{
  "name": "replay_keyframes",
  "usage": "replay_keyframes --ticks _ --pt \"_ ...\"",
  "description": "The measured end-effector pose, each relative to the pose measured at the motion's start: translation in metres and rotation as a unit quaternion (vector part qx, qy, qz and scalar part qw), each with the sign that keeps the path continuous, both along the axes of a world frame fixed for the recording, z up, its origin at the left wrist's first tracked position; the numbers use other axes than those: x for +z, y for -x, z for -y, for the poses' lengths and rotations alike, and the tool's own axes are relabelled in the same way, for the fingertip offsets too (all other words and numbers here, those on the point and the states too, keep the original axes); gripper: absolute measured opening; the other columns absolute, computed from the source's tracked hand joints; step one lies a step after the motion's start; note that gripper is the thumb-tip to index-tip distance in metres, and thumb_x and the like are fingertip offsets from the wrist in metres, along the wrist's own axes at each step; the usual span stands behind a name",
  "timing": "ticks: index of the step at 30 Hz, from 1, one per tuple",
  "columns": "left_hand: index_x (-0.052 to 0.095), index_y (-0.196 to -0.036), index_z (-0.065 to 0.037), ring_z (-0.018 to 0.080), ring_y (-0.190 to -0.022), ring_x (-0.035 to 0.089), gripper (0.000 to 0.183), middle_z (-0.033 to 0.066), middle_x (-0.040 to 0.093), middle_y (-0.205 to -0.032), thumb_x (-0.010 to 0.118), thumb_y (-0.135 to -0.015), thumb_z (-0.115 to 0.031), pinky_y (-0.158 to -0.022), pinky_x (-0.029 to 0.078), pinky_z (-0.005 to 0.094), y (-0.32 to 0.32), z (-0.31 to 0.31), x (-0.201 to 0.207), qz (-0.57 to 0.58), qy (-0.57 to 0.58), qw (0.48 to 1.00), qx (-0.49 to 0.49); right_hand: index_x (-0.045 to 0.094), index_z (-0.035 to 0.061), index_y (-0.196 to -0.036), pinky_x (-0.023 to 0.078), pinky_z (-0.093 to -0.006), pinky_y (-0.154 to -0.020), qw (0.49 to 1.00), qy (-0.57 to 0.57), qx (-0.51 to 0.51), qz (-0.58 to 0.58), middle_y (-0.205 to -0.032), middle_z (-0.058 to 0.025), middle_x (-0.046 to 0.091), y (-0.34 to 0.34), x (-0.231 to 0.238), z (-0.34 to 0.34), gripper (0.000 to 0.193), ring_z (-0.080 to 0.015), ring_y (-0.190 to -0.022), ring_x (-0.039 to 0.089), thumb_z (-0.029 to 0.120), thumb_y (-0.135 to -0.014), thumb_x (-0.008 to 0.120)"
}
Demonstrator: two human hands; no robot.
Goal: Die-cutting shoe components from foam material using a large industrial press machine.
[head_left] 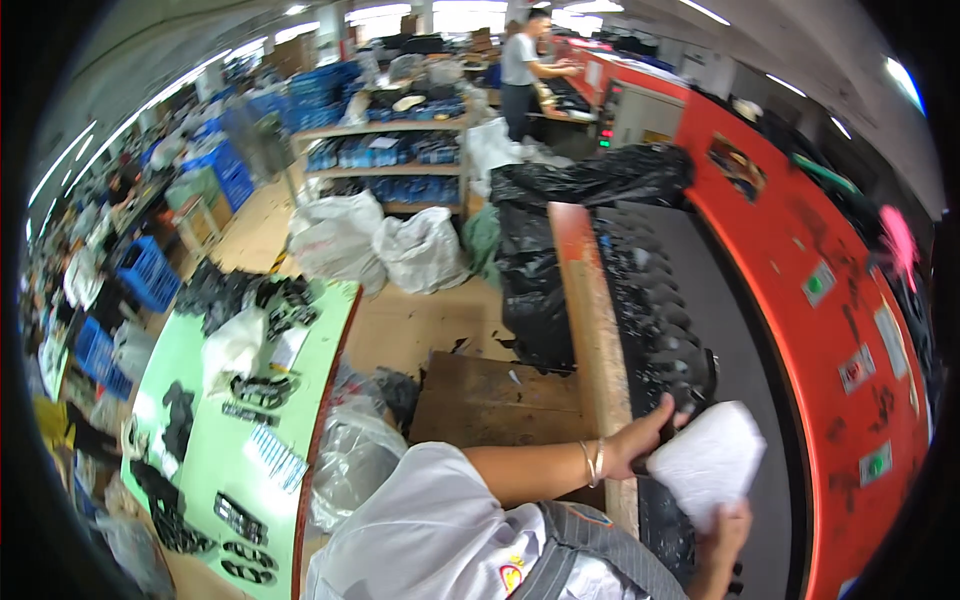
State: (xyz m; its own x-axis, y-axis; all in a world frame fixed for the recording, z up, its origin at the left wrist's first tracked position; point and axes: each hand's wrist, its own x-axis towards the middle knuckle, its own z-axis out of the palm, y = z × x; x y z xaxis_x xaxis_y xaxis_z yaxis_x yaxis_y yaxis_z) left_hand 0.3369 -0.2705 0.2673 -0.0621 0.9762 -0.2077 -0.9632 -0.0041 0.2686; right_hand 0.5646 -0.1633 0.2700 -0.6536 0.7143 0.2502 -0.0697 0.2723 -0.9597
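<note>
A white, rounded cloth-like pad (708,455), slightly blurred, is tilted over the dark conveyor belt. My right hand (728,533) grips its lower edge, fingers closed. My left hand (643,437), with a bangle at the wrist, is closed at the pad's upper left, beside a black curved piece (706,378). Part of a dark piece shows at its fingers, but the pad hides some of the grip. Ahead of both hands, a row of overlapping black curved pieces (665,300) runs along the belt (745,330).
A wooden rail (590,340) edges the belt on the left, and a red machine panel (800,300) bounds the right. Black plastic sheeting (540,250) hangs at the far end. A green table (210,400) holds black parts. White sacks (420,250) and a person (520,70) are beyond.
</note>
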Motion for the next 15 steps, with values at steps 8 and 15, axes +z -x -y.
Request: replay_keyframes --ticks 8,15 --pt "0.064 -0.104 -0.013 0.0037 -0.055 0.047 0.061 -0.0068 0.056 -0.079 0.037 -0.094 -0.066 -0.052 0.04 0.0191 0.078 0.121 -0.03 -0.32 -0.045 0.946 0.001 0.053 0.0012 -0.125 0.046 -0.0332 -0.083 0.818 -0.567 -0.051 0.083 -0.111 -0.0063 0.057 0.148 -0.028 -0.038 0.039 -0.0202 -0.098 0.055 0.028 -0.097 0.052" --pt "0.062 -0.115 -0.014 0.014 -0.086 0.063 0.059 0.0035 0.067 -0.1 0.037 -0.095 -0.063 -0.08 0.051 0.0347 0.187 0.201 -0.077 -0.039 -0.029 0.96 0.275 0.054 0.0005 -0.118 0.054 -0.0336 -0.061 0.902 0.125 0.249 0.329 -0.096 -0.0133 0.065 0.259 -0.063 0.104 0.041 -0.0221 -0.077 0.065 0.032 -0.092 0.057"
